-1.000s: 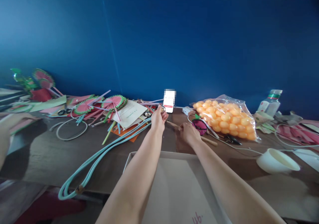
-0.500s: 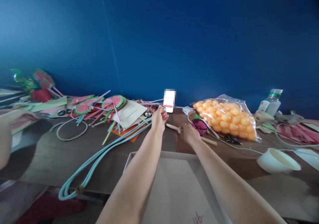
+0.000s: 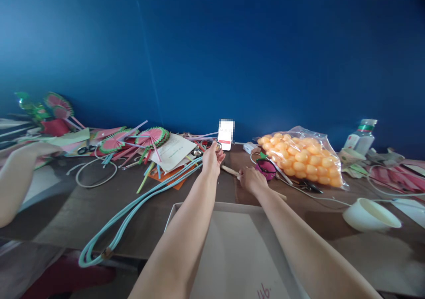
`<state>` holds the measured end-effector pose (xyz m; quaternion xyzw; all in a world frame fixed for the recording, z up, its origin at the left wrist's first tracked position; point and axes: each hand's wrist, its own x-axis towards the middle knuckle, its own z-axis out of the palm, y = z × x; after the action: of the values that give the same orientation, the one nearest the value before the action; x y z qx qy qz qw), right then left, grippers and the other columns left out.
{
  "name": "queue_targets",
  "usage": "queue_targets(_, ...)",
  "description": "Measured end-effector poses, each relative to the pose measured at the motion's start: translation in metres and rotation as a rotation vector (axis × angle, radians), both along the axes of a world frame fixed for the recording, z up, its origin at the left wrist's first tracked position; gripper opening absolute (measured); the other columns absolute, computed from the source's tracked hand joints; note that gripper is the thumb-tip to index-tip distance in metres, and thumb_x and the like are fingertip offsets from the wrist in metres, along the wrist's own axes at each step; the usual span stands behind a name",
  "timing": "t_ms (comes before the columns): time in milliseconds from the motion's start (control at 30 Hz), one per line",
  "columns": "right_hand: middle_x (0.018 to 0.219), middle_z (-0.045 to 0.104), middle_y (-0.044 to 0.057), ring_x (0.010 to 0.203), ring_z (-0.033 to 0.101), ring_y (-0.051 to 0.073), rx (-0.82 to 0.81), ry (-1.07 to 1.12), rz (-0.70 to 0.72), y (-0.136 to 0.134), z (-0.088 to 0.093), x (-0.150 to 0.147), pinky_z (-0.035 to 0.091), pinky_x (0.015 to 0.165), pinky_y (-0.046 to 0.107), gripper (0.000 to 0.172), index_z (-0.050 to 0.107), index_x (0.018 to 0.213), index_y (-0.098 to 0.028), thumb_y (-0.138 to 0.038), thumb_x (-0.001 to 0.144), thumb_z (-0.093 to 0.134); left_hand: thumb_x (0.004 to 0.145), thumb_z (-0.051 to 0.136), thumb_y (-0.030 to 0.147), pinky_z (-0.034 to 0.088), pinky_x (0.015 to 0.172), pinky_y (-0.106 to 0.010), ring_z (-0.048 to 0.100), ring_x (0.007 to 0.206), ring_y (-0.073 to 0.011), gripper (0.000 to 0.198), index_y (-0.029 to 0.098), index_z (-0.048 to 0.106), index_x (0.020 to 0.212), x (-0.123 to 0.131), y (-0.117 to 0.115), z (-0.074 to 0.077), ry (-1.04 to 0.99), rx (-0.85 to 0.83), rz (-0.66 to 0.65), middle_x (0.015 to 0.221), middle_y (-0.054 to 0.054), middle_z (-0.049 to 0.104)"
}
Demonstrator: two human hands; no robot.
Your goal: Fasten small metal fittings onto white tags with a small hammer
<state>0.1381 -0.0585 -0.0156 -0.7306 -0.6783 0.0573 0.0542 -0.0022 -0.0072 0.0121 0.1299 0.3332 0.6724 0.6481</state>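
My left hand is closed with its fingertips on a small shiny metal ball; a similar shiny piece lies just left of it. Light blue cords run from beside this hand, loop down to the left and hang over the table edge. To the right, my right hand is closed around a thin wooden stick, which juts out at both sides of the fist. A purple pouch-like item with a green top sits right beside that hand. Behind my left hand stands a phone with a lit screen.
An open cardboard box lies below my forearms. A clear bag of orange balls, a bottle and a roll of tape are at right. Watermelon paper fans lie left. Another person's arm reaches in.
The wooden stick's right end has swung slightly toward me in my right hand. My left hand has barely moved. The other person's arm at left has moved further in, to the right.
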Motion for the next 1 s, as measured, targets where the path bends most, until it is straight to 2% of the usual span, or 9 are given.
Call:
queue_targets(233, 0.105, 0.062, 0.012, 0.097, 0.060, 0.025, 0.023, -0.003, 0.005, -0.002, 0.001, -0.001, 0.044, 0.076, 0.035, 0.027, 0.062, 0.105, -0.022, -0.033, 0.085, 0.047, 0.078, 0.064, 0.030, 0.047, 0.049, -0.018, 0.051, 0.045, -0.0054, 0.020, 0.012, 0.056, 0.072, 0.000, 0.001, -0.002, 0.000, -0.002, 0.001, 0.059, 0.000, 0.053)
queue_targets(400, 0.106, 0.062, 0.009, 0.097, 0.059, 0.021, 0.237, 0.081, 0.101, -0.007, 0.008, -0.005, 0.044, 0.074, 0.029, 0.025, 0.061, 0.103, -0.022, -0.033, 0.085, 0.047, 0.079, 0.062, 0.030, 0.046, 0.048, -0.017, 0.050, 0.045, -0.0053, 0.020, 0.012, 0.056, 0.072, 0.000, 0.002, -0.002, 0.022, -0.026, 0.003, 0.058, 0.000, 0.054)
queue_targets(533, 0.106, 0.064, 0.004, 0.090, 0.061, 0.017, 0.370, 0.259, 0.093, -0.008, 0.029, -0.003, 0.044, 0.073, 0.026, 0.022, 0.063, 0.099, -0.025, -0.033, 0.086, 0.046, 0.079, 0.062, 0.029, 0.046, 0.048, -0.016, 0.051, 0.045, -0.0055, 0.018, 0.014, 0.056, 0.073, 0.000, 0.003, -0.001, 0.023, -0.042, 0.011, 0.058, 0.001, 0.054)
queue_targets(667, 0.094, 0.069, 0.002, 0.082, 0.061, 0.015, 0.462, 0.351, 0.076, -0.001, 0.059, 0.019, 0.044, 0.073, 0.025, 0.024, 0.066, 0.096, -0.025, -0.035, 0.085, 0.047, 0.078, 0.063, 0.029, 0.047, 0.050, -0.018, 0.052, 0.047, -0.0060, 0.017, 0.014, 0.056, 0.074, -0.001, 0.003, -0.002, 0.004, -0.045, 0.013, 0.059, 0.000, 0.054)
queue_targets(733, 0.088, 0.069, 0.001, 0.079, 0.061, 0.014, 0.430, 0.311, 0.061, 0.005, 0.074, 0.036, 0.043, 0.071, 0.024, 0.026, 0.068, 0.095, -0.025, -0.037, 0.084, 0.048, 0.078, 0.063, 0.029, 0.048, 0.050, -0.018, 0.052, 0.046, -0.0061, 0.017, 0.014, 0.056, 0.074, -0.001, 0.002, -0.002, 0.007, -0.045, 0.006, 0.059, 0.000, 0.054)
queue_targets(833, 0.084, 0.069, 0.001, 0.076, 0.061, 0.016, 0.228, 0.124, -0.010, 0.015, 0.088, 0.056, 0.040, 0.064, 0.024, 0.024, 0.071, 0.089, -0.026, -0.037, 0.079, 0.052, 0.078, 0.063, 0.028, 0.046, 0.048, -0.017, 0.053, 0.048, -0.0065, 0.016, 0.013, 0.056, 0.074, -0.002, 0.001, -0.001, 0.014, -0.052, -0.001, 0.061, -0.001, 0.054)
queue_targets(933, 0.086, 0.070, 0.002, 0.077, 0.061, 0.018, -0.054, -0.119, -0.037, 0.025, 0.089, 0.064, 0.039, 0.062, 0.024, 0.020, 0.072, 0.086, -0.026, -0.033, 0.073, 0.058, 0.079, 0.062, 0.028, 0.046, 0.047, -0.017, 0.054, 0.050, -0.0069, 0.016, 0.013, 0.057, 0.076, -0.002, 0.001, 0.001, 0.024, -0.056, 0.000, 0.062, -0.001, 0.055)
queue_targets(1000, 0.081, 0.070, 0.005, 0.073, 0.062, 0.018, -0.158, -0.186, -0.008, 0.031, 0.083, 0.065, 0.039, 0.061, 0.025, 0.016, 0.073, 0.079, -0.022, -0.028, 0.068, 0.063, 0.079, 0.061, 0.029, 0.046, 0.047, -0.017, 0.054, 0.049, -0.0065, 0.017, 0.013, 0.057, 0.076, -0.002, 0.001, 0.001, 0.037, -0.053, 0.002, 0.062, -0.001, 0.055)
